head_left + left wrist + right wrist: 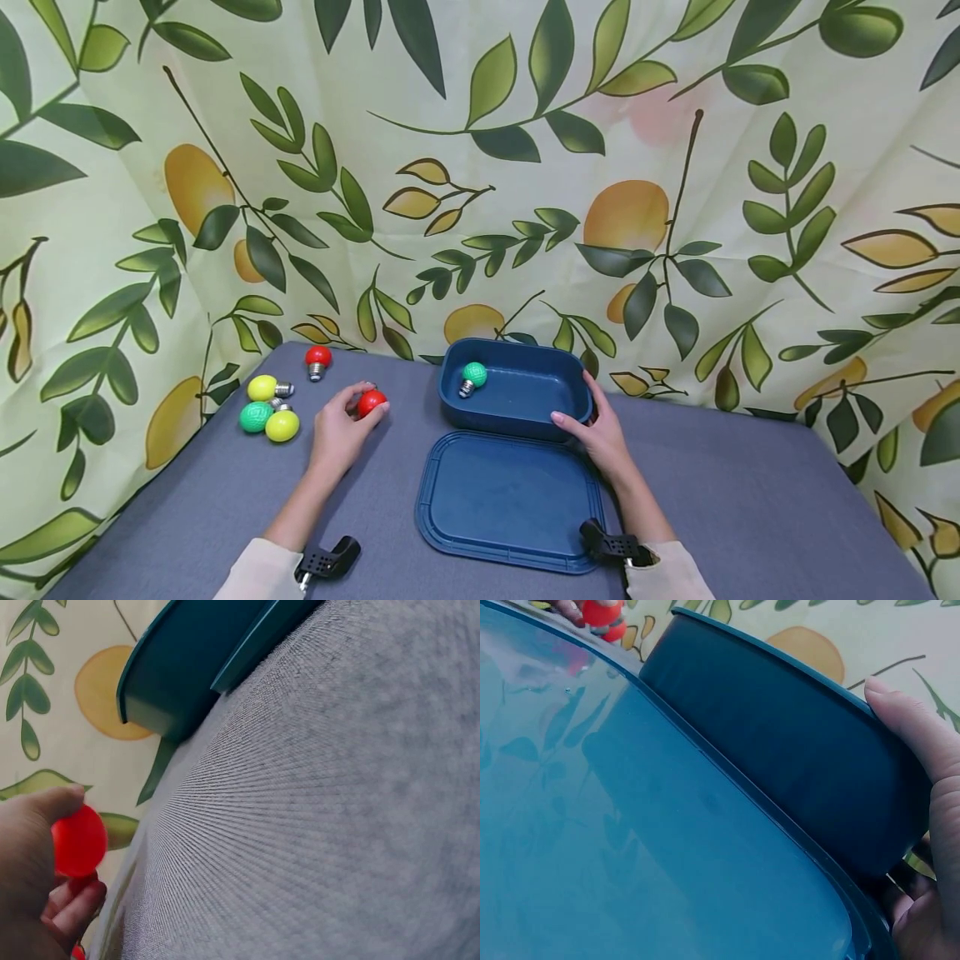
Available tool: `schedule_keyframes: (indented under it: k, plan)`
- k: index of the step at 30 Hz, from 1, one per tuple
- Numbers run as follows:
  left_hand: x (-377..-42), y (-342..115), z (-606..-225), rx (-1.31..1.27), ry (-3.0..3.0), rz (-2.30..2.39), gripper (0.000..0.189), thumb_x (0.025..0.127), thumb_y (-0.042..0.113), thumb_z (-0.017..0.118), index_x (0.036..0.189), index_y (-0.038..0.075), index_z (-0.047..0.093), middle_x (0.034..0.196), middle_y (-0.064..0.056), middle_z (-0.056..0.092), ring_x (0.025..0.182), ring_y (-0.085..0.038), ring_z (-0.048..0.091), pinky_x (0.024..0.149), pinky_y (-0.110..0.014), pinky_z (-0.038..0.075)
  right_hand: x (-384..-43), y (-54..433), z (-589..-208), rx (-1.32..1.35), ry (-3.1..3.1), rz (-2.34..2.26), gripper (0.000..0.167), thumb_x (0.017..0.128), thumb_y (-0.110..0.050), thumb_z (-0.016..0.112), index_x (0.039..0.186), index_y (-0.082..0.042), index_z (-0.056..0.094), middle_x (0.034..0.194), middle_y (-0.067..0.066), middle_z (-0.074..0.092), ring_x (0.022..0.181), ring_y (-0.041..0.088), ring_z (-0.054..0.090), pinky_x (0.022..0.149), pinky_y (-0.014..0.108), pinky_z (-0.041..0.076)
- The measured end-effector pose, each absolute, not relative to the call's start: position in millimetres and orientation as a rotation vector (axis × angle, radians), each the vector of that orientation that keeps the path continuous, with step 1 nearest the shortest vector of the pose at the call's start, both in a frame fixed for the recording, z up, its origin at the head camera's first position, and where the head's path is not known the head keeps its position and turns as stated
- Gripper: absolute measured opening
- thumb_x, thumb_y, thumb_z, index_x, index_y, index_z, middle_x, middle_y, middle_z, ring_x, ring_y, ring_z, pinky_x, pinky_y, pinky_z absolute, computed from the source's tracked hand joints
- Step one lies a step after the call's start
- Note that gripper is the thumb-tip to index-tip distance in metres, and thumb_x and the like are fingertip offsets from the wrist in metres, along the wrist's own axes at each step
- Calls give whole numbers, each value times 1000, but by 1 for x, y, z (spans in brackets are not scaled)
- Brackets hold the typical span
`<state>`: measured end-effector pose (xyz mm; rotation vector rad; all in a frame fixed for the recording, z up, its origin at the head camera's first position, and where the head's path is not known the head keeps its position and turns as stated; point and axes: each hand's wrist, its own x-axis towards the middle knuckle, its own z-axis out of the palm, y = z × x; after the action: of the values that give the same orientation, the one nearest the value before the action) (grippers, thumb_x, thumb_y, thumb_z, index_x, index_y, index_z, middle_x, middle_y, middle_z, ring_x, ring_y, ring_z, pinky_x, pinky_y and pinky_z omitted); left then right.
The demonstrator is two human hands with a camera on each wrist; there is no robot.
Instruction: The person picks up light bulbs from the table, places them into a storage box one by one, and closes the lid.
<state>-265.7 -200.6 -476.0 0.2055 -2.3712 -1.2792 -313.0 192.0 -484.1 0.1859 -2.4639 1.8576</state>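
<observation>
My left hand (337, 429) pinches a small red light bulb (371, 403) between thumb and fingers, left of the blue plastic box. In the left wrist view the red bulb's round globe (81, 841) shows, while its base is mostly hidden. My right hand (604, 433) grips the right end of the box (502, 424), its thumb at the front rim and its fingers round the end wall. A green bulb (474, 373) with a silver base lies inside the box, near the left end. The flat blue lid (517, 500) lies in front of the box.
At the left of the grey table lie another red bulb (318, 360), two yellow bulbs, one further back (262, 387) and one nearer (282, 426), and a green bulb (255, 417). A leaf-patterned cloth (525, 183) hangs behind the table and along its sides.
</observation>
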Motion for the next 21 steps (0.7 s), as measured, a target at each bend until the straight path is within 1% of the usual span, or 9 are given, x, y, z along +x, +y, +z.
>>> schedule_keyframes:
  k: [6, 12, 16, 19, 21]
  plan:
    - [-266, -192, -465, 166, -2323, -1308, 44, 84, 21, 84, 123, 9, 70, 130, -16, 69, 110, -34, 71, 94, -48, 58, -312, 193, -485, 186, -2475, 1847, 93, 91, -24, 75, 163, -28, 17, 169, 16, 18, 151, 38, 33, 120, 54, 33]
    - [-267, -176, -451, 78, -2322, -1373, 46, 85, 21, 83, 127, 10, 68, 135, -13, 67, 115, -33, 69, 97, -47, 57, -313, 193, -485, 176, -2468, 1843, 92, 91, -25, 76, 163, -28, 18, 169, 15, 19, 150, 37, 35, 118, 53, 35]
    - [-267, -166, -443, 67, -2352, -1395, 47, 85, 22, 83, 129, 13, 68, 136, -13, 66, 116, -35, 67, 98, -50, 57, -313, 192, -485, 174, -2472, 1837, 92, 90, -25, 76, 163, -28, 19, 169, 14, 20, 150, 36, 36, 118, 52, 35]
    - [-269, -159, -440, 34, -2358, -1408, 48, 85, 22, 83, 129, 12, 67, 137, -13, 65, 117, -35, 66, 99, -51, 56, -313, 191, -485, 173, -2468, 1834, 92, 90, -24, 76, 162, -28, 19, 169, 14, 21, 149, 36, 37, 118, 52, 35]
    - [-271, -154, -438, -5, -2349, -1413, 48, 85, 20, 83, 129, 10, 67, 138, -15, 64, 117, -36, 67, 100, -52, 55, -313, 191, -485, 177, -2465, 1836, 92, 90, -24, 76, 162, -28, 19, 169, 13, 21, 149, 36, 37, 118, 53, 35]
